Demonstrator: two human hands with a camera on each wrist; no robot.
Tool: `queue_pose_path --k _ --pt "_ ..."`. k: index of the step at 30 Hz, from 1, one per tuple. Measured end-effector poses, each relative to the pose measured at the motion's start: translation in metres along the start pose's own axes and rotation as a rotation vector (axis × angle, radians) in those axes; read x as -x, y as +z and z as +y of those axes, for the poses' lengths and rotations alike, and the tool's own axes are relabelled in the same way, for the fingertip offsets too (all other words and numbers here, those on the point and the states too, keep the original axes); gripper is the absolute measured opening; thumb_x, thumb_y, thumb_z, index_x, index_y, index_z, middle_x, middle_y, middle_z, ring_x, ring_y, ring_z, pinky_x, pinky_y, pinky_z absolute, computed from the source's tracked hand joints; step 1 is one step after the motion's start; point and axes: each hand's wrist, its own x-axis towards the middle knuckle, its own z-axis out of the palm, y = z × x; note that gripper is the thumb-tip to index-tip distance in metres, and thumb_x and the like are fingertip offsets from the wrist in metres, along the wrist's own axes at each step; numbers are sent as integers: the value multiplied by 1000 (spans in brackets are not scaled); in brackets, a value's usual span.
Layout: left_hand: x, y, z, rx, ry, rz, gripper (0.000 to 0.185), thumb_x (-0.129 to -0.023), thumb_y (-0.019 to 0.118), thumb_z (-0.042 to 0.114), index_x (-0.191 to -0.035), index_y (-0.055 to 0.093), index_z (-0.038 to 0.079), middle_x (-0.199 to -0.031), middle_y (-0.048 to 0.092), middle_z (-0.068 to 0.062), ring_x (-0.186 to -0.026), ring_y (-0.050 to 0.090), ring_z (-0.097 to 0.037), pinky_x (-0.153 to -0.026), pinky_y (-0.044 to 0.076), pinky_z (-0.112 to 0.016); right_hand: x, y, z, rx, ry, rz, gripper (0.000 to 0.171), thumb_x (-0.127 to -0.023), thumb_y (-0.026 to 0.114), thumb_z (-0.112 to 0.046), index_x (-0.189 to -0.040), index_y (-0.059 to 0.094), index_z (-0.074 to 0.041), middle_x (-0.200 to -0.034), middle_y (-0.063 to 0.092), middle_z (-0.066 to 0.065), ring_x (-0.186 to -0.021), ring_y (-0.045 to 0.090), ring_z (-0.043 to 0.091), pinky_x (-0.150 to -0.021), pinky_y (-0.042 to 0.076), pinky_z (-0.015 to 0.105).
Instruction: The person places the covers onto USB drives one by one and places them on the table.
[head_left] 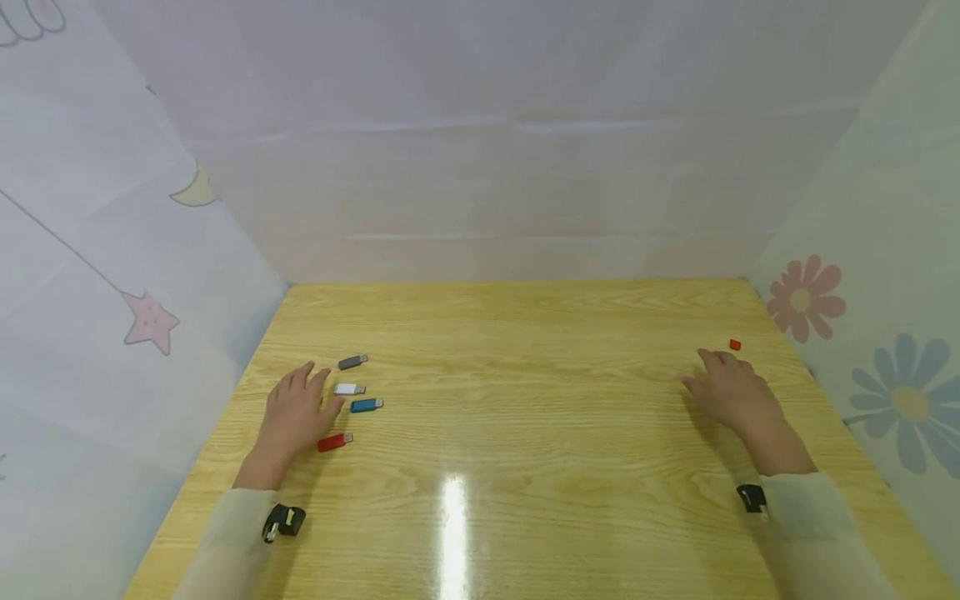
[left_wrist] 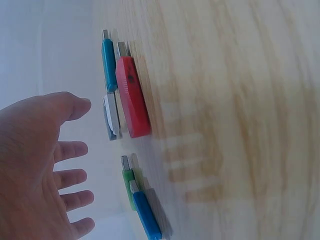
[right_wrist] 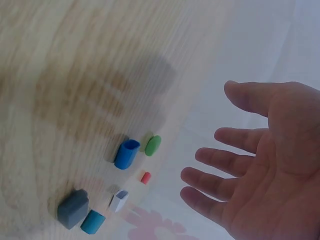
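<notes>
My left hand (head_left: 296, 412) hovers over the table's left side, fingers spread, holding nothing. Beside its fingers lie a grey USB stick (head_left: 351, 363), a white USB stick (head_left: 347, 389), a teal-blue USB stick (head_left: 364, 406) and a red USB stick (head_left: 331, 443), plugs bare. The left wrist view adds a green USB stick (left_wrist: 128, 187) and a blue USB stick (left_wrist: 147, 216). Over the right side, my right hand (head_left: 737, 393) holds nothing and hides most caps from the head view. Its wrist view shows a grey cap (right_wrist: 73, 208), teal cap (right_wrist: 93, 222), white cap (right_wrist: 119, 201), red cap (right_wrist: 145, 178), blue cap (right_wrist: 127, 154) and green cap (right_wrist: 153, 145).
The wooden table (head_left: 510, 383) stretches between both hands, with a bright glare streak near its front. A pale sheet (head_left: 480, 192) rises along the back edge, and patterned sheets close off the left and right sides.
</notes>
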Motion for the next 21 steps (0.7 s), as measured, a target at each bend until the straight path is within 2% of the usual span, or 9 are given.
queue_pose_path --k 9,15,21 --pt "-1 -3 -3 24 -36 -48 62 -103 57 34 -150 40 -4 -154 31 -33 -138 30 -55 -106 31 -72 0 -3 13 -18 8 -16 73 -106 50 -36 -151 24 15 -146 24 45 -127 24 68 -99 28 79" --pt "0 -2 -8 39 -39 -50 60 -101 59 31 -147 44 -5 -151 34 -33 -136 33 -55 -101 36 -72 -4 -1 22 -18 13 -33 73 -106 50 -36 -151 23 15 -146 23 46 -127 24 68 -99 29 78" --pt "2 1 -14 49 -51 -70 57 -101 58 29 -144 47 -6 -149 38 -34 -135 34 -55 -101 37 -72 -7 -1 23 -38 1 -54 72 -105 51 -32 -150 23 17 -145 21 48 -127 24 69 -99 30 78"
